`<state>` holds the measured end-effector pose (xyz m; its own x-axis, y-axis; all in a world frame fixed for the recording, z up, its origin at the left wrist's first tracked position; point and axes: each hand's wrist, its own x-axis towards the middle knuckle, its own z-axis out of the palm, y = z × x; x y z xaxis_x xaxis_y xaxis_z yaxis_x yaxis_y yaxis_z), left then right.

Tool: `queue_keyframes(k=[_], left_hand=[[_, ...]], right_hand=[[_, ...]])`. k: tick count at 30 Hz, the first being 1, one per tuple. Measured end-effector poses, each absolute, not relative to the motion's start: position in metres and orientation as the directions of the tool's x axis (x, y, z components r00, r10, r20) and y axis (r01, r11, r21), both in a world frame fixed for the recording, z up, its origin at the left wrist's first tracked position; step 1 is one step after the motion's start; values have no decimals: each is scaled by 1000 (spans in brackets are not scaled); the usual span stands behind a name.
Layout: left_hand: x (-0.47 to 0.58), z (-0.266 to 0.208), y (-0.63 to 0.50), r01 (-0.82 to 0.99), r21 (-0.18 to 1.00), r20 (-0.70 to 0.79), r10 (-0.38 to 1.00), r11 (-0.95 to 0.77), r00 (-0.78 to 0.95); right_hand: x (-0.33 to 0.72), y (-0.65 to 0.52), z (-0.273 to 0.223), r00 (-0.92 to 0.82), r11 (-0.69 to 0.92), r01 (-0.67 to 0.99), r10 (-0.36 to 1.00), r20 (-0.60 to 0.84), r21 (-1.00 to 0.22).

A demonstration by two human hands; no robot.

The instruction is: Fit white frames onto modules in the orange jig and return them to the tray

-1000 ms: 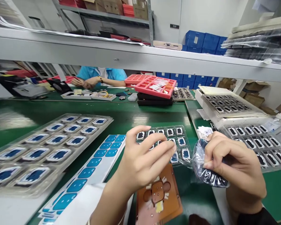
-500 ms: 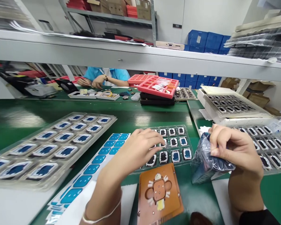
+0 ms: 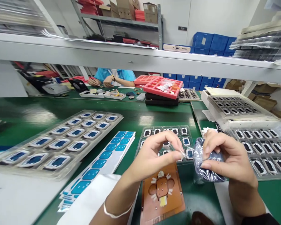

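My left hand (image 3: 158, 151) is closed in a pinch, thumb against fingertips, with a small thin whitish piece at the tips that is too small to name. It hovers over a clear tray (image 3: 140, 145) of white-rimmed watch-shaped parts, some dark, some blue. Beneath it lies an orange-brown fixture plate (image 3: 162, 193) with a rounded recess, whitish tabs and a yellow patch. To the right, the fingers of my right hand (image 3: 227, 159) are closed on the top of a crinkled plastic bag (image 3: 201, 170) with dark blue contents. What lies under those fingers is hidden.
Sheets of blue stickers (image 3: 100, 164) lie left of my left arm, beside a large tray (image 3: 70, 140) of blue-faced parts. Another tray (image 3: 259, 150) is at the right. A shelf beam (image 3: 131, 57) crosses ahead; beyond it a person (image 3: 115, 78) works near red trays (image 3: 164, 87).
My left hand has moved from over the tray toward the bag, and its fingers have closed to a pinch. My right hand stays at the bag, its fingers lower. The view has shifted slightly.
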<state>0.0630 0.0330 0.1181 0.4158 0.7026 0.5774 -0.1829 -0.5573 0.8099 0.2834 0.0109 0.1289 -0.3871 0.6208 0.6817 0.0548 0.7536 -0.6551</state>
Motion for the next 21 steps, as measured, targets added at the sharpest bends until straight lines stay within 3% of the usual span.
queue_keyframes(k=[11,21], left_hand=[[72,125,19,-78,791,566,679,-606,468],[86,123,-2,41,588,706,538,-808,461]], right_hand=[[289,9,135,-425,776,182,616,663,-603],[298,8,141,-570,850,159,494,657,-502]])
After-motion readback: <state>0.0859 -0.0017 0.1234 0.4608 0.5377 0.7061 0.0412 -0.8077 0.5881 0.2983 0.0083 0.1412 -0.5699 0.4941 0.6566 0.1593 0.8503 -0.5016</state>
